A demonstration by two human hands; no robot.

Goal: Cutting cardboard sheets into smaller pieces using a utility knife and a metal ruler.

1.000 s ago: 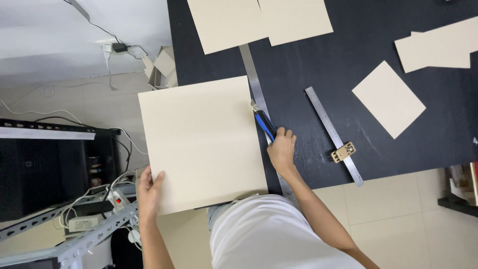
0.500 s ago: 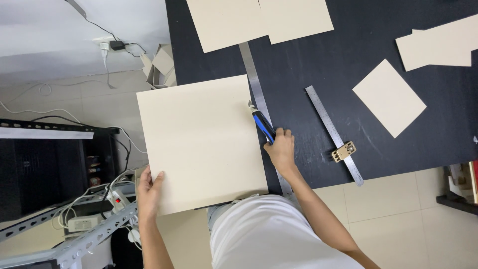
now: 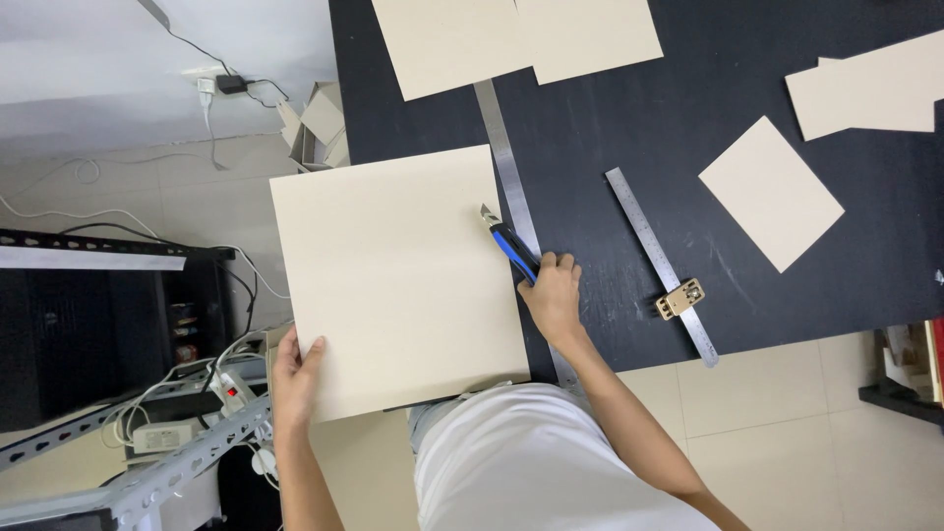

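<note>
Right hand [image 3: 553, 295] still grips the knife [image 3: 511, 244], left hand [image 3: 293, 372] the board [image 3: 398, 275]; nothing moved.

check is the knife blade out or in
Out: a pale blade tip shows at the end of the knife held by the right hand, over the board.

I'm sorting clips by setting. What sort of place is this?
Probably a small craft or model-making workshop: a black worktable strewn with cut beige card sheets, long steel rulers, and a blue utility knife in the right hand.
</note>
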